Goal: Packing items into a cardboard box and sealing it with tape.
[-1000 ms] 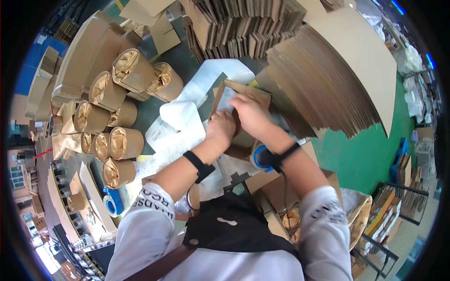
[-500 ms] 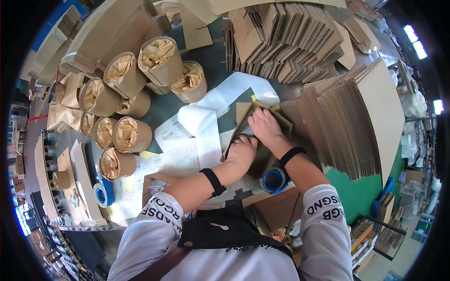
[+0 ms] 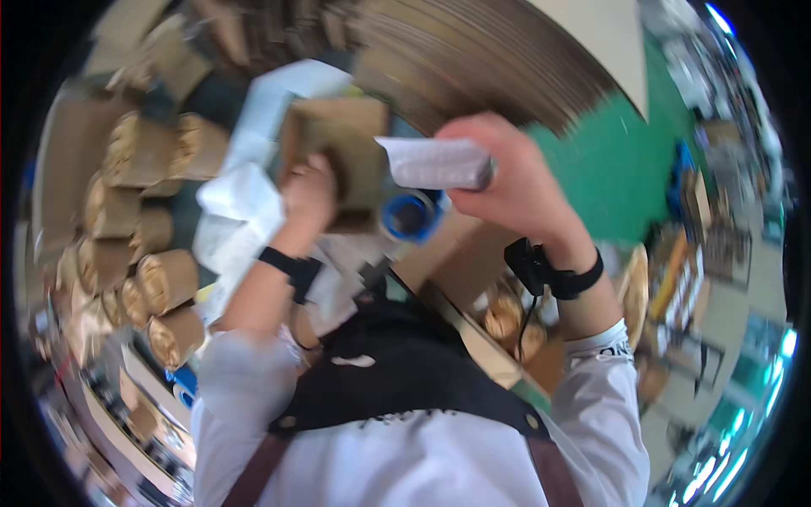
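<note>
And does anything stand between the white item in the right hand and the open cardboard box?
Nothing visible stands between the white item and the open box; the blue tape roll lies nearer the body, off that line.

An open box [image 3: 363, 139] sits ahead of the person, with the left hand [image 3: 308, 194] at its near left part. A tape roll [image 3: 428, 226] lies just right of the box's near corner. The right hand [image 3: 515, 173] holds a folded slip [image 3: 435, 163] to the right of the box. Loose sheets [image 3: 241, 203] lie left of the box; farther left stand paper-filled tubs [image 3: 173, 283]. Behind the box, toward the right, are stacked cardboard sheets [image 3: 481, 59].
</note>
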A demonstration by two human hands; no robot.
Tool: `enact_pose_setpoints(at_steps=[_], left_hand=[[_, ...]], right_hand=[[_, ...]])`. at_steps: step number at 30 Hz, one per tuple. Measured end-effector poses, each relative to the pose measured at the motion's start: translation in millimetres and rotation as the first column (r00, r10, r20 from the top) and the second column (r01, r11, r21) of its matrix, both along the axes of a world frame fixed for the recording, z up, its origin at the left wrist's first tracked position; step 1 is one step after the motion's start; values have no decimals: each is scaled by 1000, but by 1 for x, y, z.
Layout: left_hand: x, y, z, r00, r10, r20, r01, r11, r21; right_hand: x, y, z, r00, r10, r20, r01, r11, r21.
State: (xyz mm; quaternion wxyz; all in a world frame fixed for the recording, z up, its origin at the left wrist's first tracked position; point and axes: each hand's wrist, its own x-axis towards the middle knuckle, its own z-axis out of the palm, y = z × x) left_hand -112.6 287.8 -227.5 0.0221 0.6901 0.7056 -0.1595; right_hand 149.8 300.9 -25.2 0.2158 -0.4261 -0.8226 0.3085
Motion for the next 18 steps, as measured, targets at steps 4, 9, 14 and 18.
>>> enact_pose_setpoints(at_steps=[4,9,14,18], left_hand=[[5,4,34,946,38,321,-1,993,-115],[-12,7,19,689,-255,678,68,954,291],[83,-29,129,152,68,986,-103,993,-53],[142,-94,136,-245,582,775,175,813,-555]], right_hand=[[114,-111,11,523,-486,-700,123,856,-503],[189,-228,-54,-202,-874,-442,-25,455,-890],[260,-298,-195,588,-803,93,296,107,-949],[250,-305,-275,695,-673,251,520,230,-823]])
